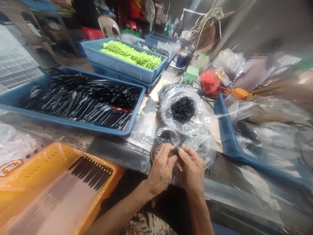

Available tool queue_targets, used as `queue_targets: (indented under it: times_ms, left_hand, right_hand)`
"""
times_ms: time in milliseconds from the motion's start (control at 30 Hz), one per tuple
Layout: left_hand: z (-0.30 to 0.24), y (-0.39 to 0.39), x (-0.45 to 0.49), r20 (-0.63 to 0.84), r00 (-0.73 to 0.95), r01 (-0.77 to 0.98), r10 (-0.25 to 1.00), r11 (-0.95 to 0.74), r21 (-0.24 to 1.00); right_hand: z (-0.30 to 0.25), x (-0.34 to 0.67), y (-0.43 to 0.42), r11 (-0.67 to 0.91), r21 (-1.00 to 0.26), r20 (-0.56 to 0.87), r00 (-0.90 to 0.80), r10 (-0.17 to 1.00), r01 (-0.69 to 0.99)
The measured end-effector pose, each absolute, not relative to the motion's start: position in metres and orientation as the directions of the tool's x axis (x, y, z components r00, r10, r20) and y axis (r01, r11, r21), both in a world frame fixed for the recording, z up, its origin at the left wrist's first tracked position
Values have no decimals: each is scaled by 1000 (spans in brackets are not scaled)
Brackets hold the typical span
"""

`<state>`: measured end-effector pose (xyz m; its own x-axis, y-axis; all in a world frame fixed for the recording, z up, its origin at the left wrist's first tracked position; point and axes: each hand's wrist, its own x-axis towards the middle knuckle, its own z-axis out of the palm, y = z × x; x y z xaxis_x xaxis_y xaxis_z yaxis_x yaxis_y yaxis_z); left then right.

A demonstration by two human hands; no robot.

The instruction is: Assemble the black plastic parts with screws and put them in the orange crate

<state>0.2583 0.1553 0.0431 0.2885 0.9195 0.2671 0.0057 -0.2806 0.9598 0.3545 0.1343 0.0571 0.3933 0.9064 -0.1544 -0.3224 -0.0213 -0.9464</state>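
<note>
Close together at the table's front edge, my left hand (161, 168) and my right hand (192, 164) are both closed. Their fingertips meet around a small dark piece (177, 148), mostly hidden by the fingers; its kind cannot be made out. Just behind them stands a small plastic-lined container (167, 135) of black bits. A round brown dish (154, 150) with small shiny pieces is partly covered by my left hand. Farther back, a larger clear bag (168, 101) stands with its mouth spread around many small black parts (183, 110).
To the left lies a blue tray (126, 130) full of black slender pieces. Behind it, another blue tray (117, 67) holds bright green sticks (132, 55). An orange crate (57, 148) at lower left carries a row of dark sticks (91, 173). A blue bin (226, 130) with plastic bags stands right.
</note>
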Motion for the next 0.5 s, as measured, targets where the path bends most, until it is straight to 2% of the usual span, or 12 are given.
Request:
queue_targets:
  times_ms: [133, 200, 267, 400, 500]
  left_hand:
    - [47, 154, 257, 44, 308, -121, 950, -7, 993]
    - [51, 156, 256, -88, 311, -282, 946, 180, 942]
    - [56, 159, 255, -171, 320, -456, 932, 310, 834]
    - [65, 163, 254, -247, 303, -661, 920, 390, 641]
    - [66, 162, 256, -258, 279, -682, 925, 380, 625]
  right_hand:
    - [62, 354, 133, -26, -991, -79, 421, 904, -130]
    - [63, 354, 131, -9, -998, -36, 439, 898, -64]
    - [61, 355, 126, -4, -1000, -11, 446, 895, -17]
    - [54, 357, 114, -163, -983, -180, 242, 954, -90]
    - [48, 355, 107, -230, -957, -249, 89, 964, -177]
